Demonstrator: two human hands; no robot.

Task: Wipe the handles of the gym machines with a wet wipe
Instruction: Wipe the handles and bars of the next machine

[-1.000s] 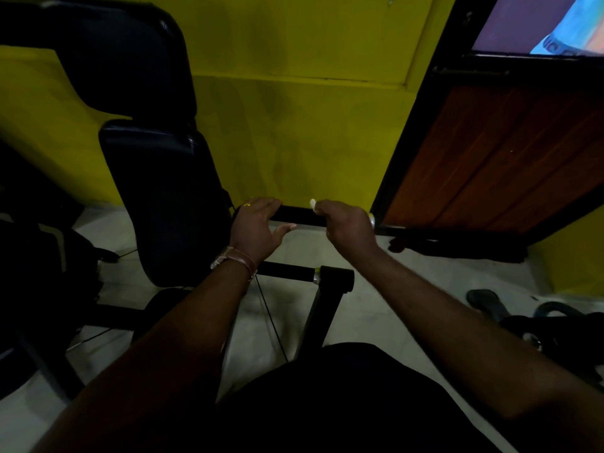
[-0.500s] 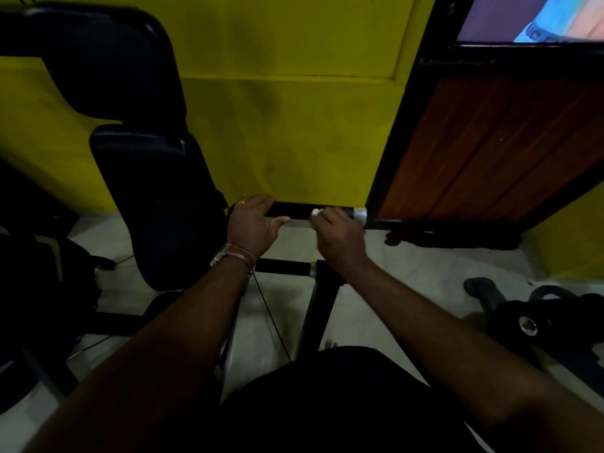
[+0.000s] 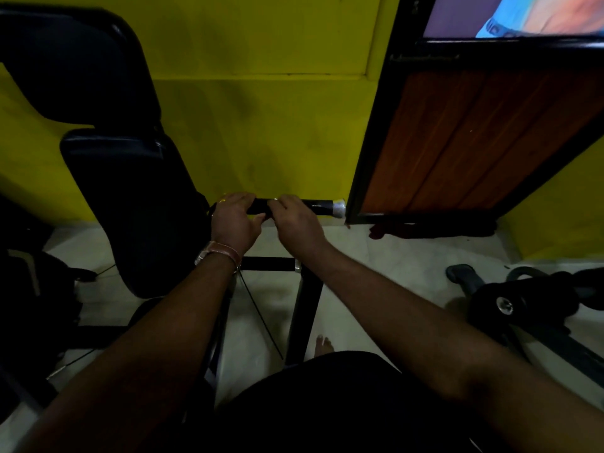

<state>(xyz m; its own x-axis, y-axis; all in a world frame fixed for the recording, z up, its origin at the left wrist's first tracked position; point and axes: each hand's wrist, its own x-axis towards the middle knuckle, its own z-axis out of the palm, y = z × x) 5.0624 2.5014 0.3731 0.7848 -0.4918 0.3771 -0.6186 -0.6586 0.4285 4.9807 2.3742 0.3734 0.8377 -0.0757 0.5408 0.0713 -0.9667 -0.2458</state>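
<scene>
1. Black cylindrical foam-covered machine handle with a silver metal end cap: it lies level, its long axis running left to right, the capped end pointing right toward a brown wooden door.
2. The handle sits low in front of a yellow wall, just right of a black padded backrest.
3. The left hand, a strap at its wrist, curls its fingers over the handle's left part.
4. The right hand grips the handle beside it, fingers curled round the bar; a small pale speck shows at its fingertips, too small to identify as the wipe.
5. The two hands nearly touch.
</scene>
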